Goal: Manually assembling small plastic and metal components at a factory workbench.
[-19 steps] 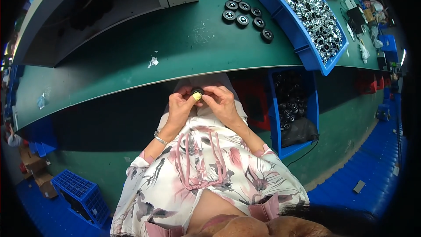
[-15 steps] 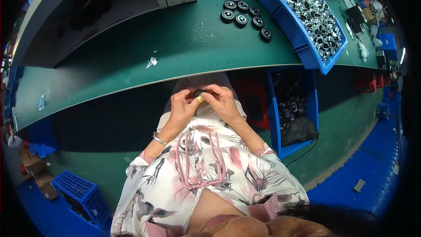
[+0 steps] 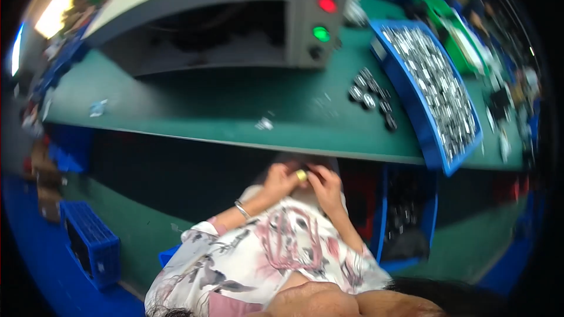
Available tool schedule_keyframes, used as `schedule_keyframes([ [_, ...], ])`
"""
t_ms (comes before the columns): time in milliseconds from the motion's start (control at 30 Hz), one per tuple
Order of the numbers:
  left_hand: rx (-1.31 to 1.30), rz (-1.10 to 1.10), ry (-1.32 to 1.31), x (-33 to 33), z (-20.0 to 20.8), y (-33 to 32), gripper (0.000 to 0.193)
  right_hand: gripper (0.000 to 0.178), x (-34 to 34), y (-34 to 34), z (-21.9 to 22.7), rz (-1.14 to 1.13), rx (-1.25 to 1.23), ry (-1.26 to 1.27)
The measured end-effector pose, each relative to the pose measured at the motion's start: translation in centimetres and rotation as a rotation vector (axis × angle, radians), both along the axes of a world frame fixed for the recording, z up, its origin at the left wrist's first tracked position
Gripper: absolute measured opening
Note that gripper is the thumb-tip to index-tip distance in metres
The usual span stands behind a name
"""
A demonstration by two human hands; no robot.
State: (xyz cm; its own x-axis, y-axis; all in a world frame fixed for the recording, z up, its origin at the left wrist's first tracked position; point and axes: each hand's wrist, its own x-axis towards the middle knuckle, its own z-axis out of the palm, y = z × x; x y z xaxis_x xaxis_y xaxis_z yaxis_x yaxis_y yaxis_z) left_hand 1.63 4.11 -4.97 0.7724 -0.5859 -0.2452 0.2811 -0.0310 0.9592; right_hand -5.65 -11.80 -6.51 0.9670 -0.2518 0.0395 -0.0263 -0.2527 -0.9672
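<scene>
My left hand (image 3: 278, 181) and my right hand (image 3: 327, 186) meet above my lap, just below the table's near edge. Both have their fingers pinched together. A yellow band or wrap (image 3: 301, 175) shows at the left thumb. Between the fingertips, motion blur and the fingers hide what is held; a small dark piece showed there earlier. On the green table (image 3: 217, 114), beyond my hands to the right, lie several black wheel-like discs (image 3: 368, 101) with shiny centres.
A grey machine housing (image 3: 302, 23) with red and green lights stands at the back. To the right, a blue bin (image 3: 413, 126) holds shiny metal parts. Below the table, another blue bin (image 3: 383, 217) contains black round parts. A blue crate (image 3: 108, 252) sits at lower left.
The view has swung up and to the left, so more of the machine shows and everything sits lower and further right. My hands stay together over my lap.
</scene>
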Motion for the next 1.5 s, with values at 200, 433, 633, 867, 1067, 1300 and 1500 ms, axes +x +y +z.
schedule_keyframes([
  [200,-0.013,0.031,-0.036,-0.4,-1.6,0.5,0.025,0.028,-0.2,0.6,2.1,0.036,0.175,0.039],
  [433,-0.112,0.043,0.245,0.4,-2.1,0.5,0.028,0.029,0.5,-0.2,-0.4,0.073,0.182,0.009],
  [633,-0.079,-0.027,0.26,0.7,-2.1,0.6,0.03,0.026,0.2,-0.2,1.8,0.054,0.195,0.08],
  [867,-0.121,0.068,0.087,-0.4,0.1,-0.4,0.029,0.028,0.0,0.0,1.1,-0.113,0.426,0.118],
  [1067,-0.133,0.099,0.175,0.7,0.6,-0.1,0.023,0.031,1.1,0.3,1.2,-0.077,0.381,0.143],
  [1300,-0.094,0.022,0.191,0.2,0.4,0.5,0.021,0.026,-0.2,0.2,0.7,0.01,0.407,0.077],
  [1500,-0.134,0.094,0.168,-0.8,1.4,0.2,0.022,0.028,-0.8,0.7,2.0,-0.028,0.372,0.005],
])
